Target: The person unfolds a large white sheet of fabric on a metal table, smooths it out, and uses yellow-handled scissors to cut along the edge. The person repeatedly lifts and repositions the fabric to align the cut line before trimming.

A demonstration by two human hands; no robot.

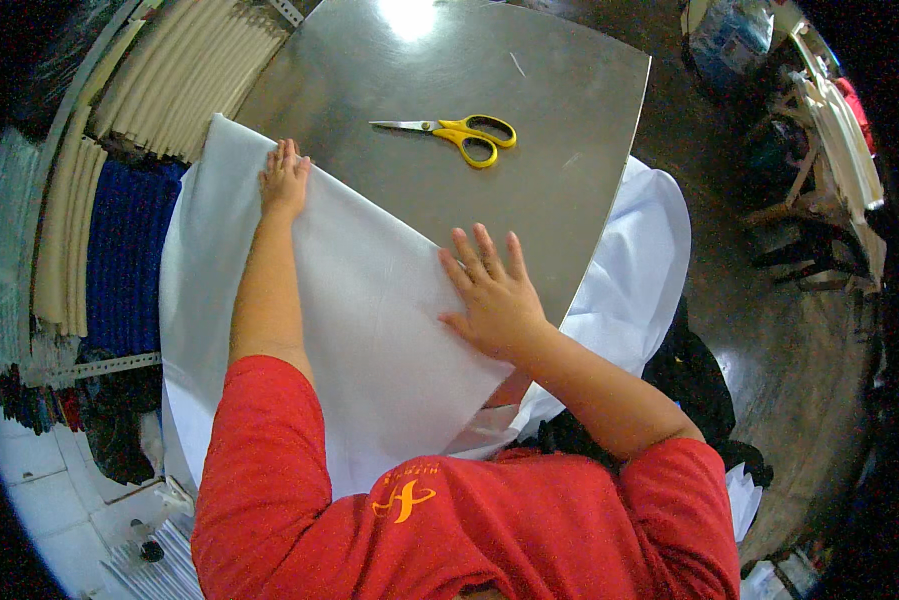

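White fabric [369, 300] lies across the near left part of a grey, smooth-topped table [559, 110], its far edge running slantwise from upper left to lower right. My left hand [285, 185] rests flat on that edge near its far left corner, fingers stretched out. Farther right and nearer to me, my right hand [497, 302] lies with fingers spread at the fabric's edge, the fingertips reaching toward the bare tabletop. Neither hand grips anything. Beyond them, yellow-handled scissors [469, 135] lie on the table, closed, blades pointing left.
Stacked cream cloth [184, 75] and dark blue cloth [129, 255] fill a shelf at the left. More white fabric [634, 260] hangs over the table's right edge. At far right stand a wooden frame with pale material [834, 140] and a blue plastic-wrapped bundle [734, 40].
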